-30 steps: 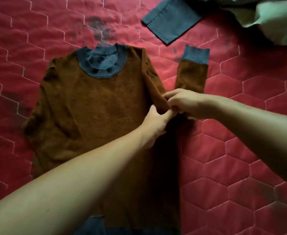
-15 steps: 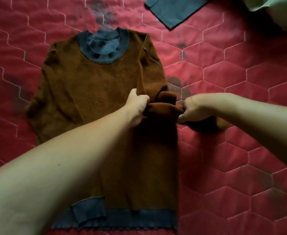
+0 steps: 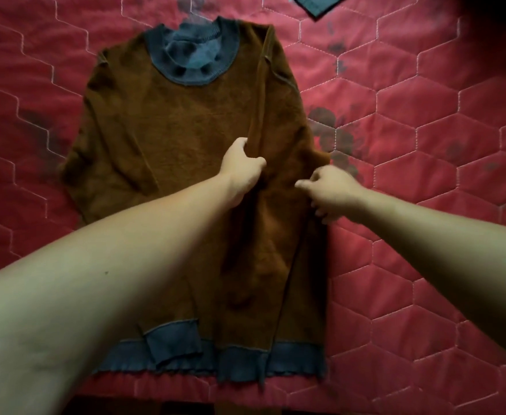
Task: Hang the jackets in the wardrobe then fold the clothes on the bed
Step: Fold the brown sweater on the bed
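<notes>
Folding step, I judge. Red bed (image 3: pixel 425 265) carries the brown sweater (image 3: pixel 186 115) flat, centre, right sleeve (image 3: pixel 269 229) laid over it. Left grip (image 3: pixel 241 163) pinches the sleeve fold. Right grip (image 3: pixel 332 190) is loosely curled at the right edge, and I can't tell if it holds cloth. Next I'd smooth the sleeve, then fold the body.

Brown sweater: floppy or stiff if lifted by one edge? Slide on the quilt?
Likely floppy: the brown sweater creases into a ridge where the left hand grips it. Fuzzy knit on the stitched quilt would probably drag, not slide.
</notes>
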